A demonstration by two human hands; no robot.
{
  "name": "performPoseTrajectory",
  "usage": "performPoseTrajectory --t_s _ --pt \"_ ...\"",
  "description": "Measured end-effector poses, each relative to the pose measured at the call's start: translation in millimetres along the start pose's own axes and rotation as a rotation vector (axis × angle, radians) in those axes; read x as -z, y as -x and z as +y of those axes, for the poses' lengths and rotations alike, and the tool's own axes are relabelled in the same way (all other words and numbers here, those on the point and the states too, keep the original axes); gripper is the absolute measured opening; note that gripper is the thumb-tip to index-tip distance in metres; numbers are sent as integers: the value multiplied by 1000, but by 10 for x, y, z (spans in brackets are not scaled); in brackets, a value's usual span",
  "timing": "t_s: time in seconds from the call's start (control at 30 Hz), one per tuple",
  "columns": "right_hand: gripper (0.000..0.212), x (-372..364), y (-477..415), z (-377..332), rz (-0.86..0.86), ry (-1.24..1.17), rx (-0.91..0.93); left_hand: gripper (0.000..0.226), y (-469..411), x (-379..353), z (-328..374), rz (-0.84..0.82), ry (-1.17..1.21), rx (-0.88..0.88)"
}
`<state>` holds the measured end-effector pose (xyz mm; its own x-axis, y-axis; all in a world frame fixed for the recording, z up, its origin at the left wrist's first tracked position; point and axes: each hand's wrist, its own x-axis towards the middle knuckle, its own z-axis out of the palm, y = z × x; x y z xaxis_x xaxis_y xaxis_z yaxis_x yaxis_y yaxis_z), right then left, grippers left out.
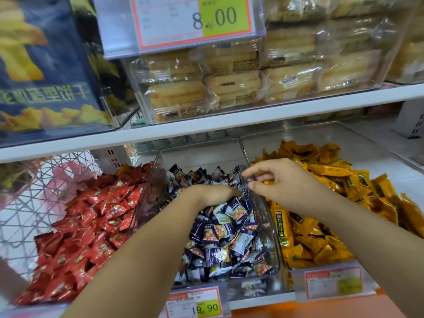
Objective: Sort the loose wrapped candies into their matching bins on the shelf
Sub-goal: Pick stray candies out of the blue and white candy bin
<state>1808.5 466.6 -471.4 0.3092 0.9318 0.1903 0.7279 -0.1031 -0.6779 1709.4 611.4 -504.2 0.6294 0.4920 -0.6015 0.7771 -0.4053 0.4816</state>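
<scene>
Candies point(220, 239), blue-wrapped, fill the middle bin point(202, 154); left hand point(213, 193) is sunk among them, fingers buried, grip impossible to tell; right hand point(282, 182) hovers over the divider, thumb and forefinger apart, seemingly empty; a hasty scoop could flick blues into the yellow bin point(321, 134).

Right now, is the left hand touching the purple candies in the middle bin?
Touching. Head view: the left hand rests on the purple candies, its fingers sunk among the wrappers in the middle bin.
</scene>
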Motion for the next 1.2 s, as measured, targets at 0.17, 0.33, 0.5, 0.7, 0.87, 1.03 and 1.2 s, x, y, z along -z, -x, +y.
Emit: performPoseTrajectory --t_s 0.17,0.33,0.5,0.7,0.87,1.03,1.2 --pt "27 6 3 -15 -7 7 -3 61 102 45 -90 5 123 -36" --pt "27 6 8 -18 -6 4 -9 39 224 78 -87 -24 167 -193" --pt "26 10 27 -13 -4 4 -2 38 394 95 -86 -54 53 -280" --pt "26 13 48 -25 -7 1 9 43 673 68 -117 -133 -179 -351" --pt "25 6 61 -28 -11 -14 6 35 982 112 -159 -85 -335 -292" --pt "26 11 68 -31 -18 -17 10 32 1140 195 -212 -14 -408 -253" --pt "26 3 59 -31 -10 -11 19 28 1009 170 -178 130 -300 -304"
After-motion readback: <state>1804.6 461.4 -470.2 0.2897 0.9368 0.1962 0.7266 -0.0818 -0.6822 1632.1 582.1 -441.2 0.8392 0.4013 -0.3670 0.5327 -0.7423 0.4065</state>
